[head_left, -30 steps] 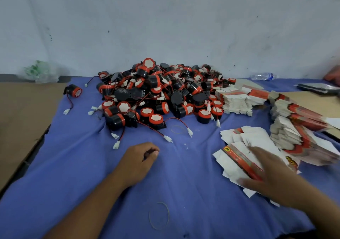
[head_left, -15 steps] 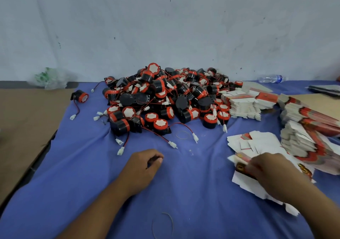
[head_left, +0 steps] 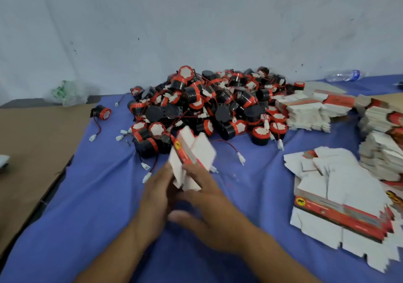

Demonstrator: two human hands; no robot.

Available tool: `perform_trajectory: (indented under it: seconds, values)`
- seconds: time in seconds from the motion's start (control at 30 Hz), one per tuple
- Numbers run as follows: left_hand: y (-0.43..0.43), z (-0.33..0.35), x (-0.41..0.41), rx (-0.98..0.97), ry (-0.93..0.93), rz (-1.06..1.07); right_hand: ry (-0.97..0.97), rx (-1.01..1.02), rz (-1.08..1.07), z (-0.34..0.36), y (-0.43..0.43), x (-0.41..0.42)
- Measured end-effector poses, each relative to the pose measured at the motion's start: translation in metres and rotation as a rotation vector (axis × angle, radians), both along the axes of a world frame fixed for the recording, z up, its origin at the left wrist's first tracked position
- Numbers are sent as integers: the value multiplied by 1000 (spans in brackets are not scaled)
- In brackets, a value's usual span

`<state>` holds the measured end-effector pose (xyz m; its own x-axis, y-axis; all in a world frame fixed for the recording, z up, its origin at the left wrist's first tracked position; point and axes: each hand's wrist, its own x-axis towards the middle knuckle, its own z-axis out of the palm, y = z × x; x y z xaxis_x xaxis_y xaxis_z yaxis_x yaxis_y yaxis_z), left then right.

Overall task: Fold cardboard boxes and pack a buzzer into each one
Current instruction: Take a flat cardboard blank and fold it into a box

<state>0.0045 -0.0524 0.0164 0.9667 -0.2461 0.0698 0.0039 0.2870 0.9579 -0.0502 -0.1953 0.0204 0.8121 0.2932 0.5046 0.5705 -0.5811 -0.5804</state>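
Note:
A flat white-and-red cardboard box blank point(head_left: 192, 158) is raised above the blue cloth point(head_left: 91, 195) at the centre. My left hand point(head_left: 156, 197) and my right hand point(head_left: 209, 208) both hold its near end, blurred by motion. Behind it lies a big heap of black-and-red buzzers point(head_left: 209, 106) with red wires and white plugs. One lone buzzer point(head_left: 101, 112) sits off to the left. Loose flat blanks point(head_left: 340, 197) lie at the right.
Stacks of flat blanks point(head_left: 309, 112) stand at the back right, with taller piles point(head_left: 383, 143) at the right edge. A plastic bottle point(head_left: 343, 76) lies by the wall. A crumpled bag point(head_left: 67, 93) sits at the back left beside brown cardboard point(head_left: 32, 151).
My right hand lifted one blank off the loose pile at the right and carried it to the centre. My left hand left the cloth and took hold of it too.

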Motion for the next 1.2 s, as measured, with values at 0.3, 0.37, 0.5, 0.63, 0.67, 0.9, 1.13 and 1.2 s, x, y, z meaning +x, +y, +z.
perform_trajectory:
  seconds: [0.3, 0.37, 0.5, 0.63, 0.67, 0.9, 1.13, 1.2]
  values:
    - [-4, -17, 7, 80, -141, -199, 223, 129, -273, -8, -31, 14]
    - [0, -22, 9, 56, -119, -218, 236, 103, -249, -7, -31, 14]
    - [7, -25, 13, 187, -246, -336, 216, 112, -231, -2, -32, 12]
    - [5, -19, 10, 326, -356, -438, 311, 214, -131, 0, -31, 10]
    - [5, -17, 8, 326, -357, -465, 375, 276, -83, 2, -30, 9]
    - [9, 4, 3, 254, -310, -485, 528, 470, 77, 8, -35, 12]
    - [23, 12, 0, 538, -474, -473, 621, 398, 226, 17, -50, 6]
    - [24, 14, 0, 537, -501, -381, 622, 393, 238, 20, -53, 7]
